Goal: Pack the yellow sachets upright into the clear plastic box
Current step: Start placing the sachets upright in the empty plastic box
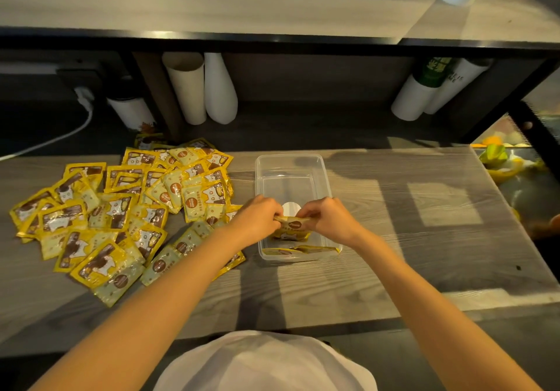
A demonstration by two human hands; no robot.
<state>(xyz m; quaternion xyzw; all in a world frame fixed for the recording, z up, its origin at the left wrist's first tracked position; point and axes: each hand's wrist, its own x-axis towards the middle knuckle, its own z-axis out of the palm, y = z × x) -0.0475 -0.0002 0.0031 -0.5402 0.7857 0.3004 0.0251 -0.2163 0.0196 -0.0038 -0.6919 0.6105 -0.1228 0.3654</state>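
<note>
Both hands pinch one sachet (292, 226) by top corners: left hand (257, 219) one end, right hand (325, 217) other, holding it on edge inside box (291, 160), frame centre, likely so it stands upright. More sachets (count unclear) already against near wall. Loose pile (121, 211) lies flat on table (424, 224), left of box.

I see the left hand (257, 218) and right hand (326, 220) pinching one sachet (295, 226) inside the clear box (288, 156) (upright, it seems)
</note>
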